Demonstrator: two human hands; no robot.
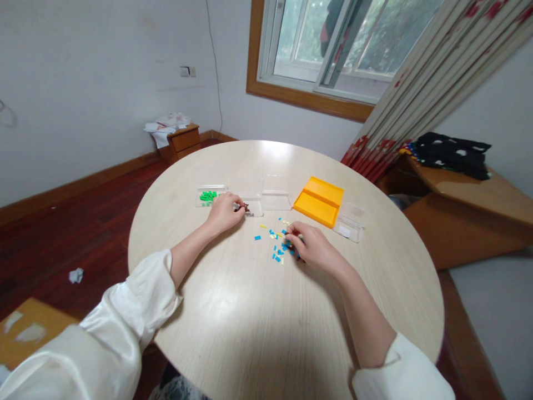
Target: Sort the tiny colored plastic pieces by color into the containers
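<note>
My left hand (225, 212) is closed over a clear box (256, 209) that has small dark brown pieces (245, 207) in it; what its fingertips hold, if anything, is too small to make out. My right hand (308, 242) has its fingers pinched together at the right side of a loose pile of small blue, yellow and brown pieces (278, 250). Whatever lies between those fingertips is hidden. Left of my left hand, bright green pieces (208, 196) fill part of another clear box (197, 202).
A clear box (276, 201) stands behind the pile. An open yellow case (320, 200) lies at the right back, with a small clear box (348, 228) beside it. The round table (250, 311) has a curved edge; a cabinet (478, 211) stands beyond it.
</note>
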